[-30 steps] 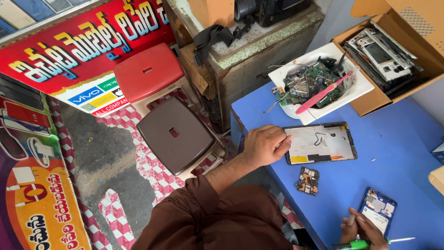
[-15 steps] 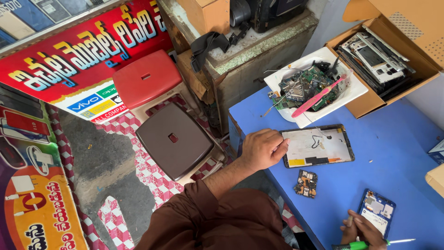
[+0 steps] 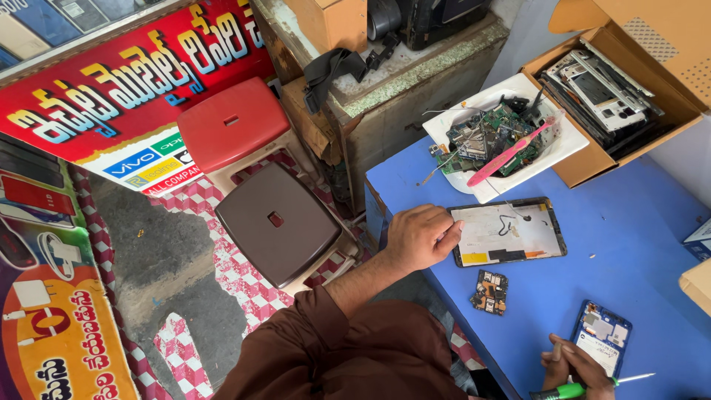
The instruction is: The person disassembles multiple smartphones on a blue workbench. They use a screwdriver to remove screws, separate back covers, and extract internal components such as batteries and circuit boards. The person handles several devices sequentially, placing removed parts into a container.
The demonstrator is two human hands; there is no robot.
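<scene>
My left hand (image 3: 421,237) rests with curled fingers on the left edge of an opened tablet shell (image 3: 511,233), which lies flat on the blue table (image 3: 637,244). At the bottom right, my right hand (image 3: 574,367) grips a green-handled tool (image 3: 570,389) whose thin metal tip points right. That hand is just beside an opened phone body (image 3: 601,335). A small circuit board (image 3: 490,291) lies loose between the two hands. My brown sleeve (image 3: 355,348) fills the lower middle.
A white tray (image 3: 563,144) of circuit boards with a pink toothbrush (image 3: 511,152) sits at the back. A cardboard box (image 3: 592,159) of phone parts stands beside it. Left of the table are a brown stool (image 3: 278,222) and a red stool (image 3: 233,122).
The view has drifted slightly. Both hands stay where they were, the left on the tablet shell and the right holding the green tool.
</scene>
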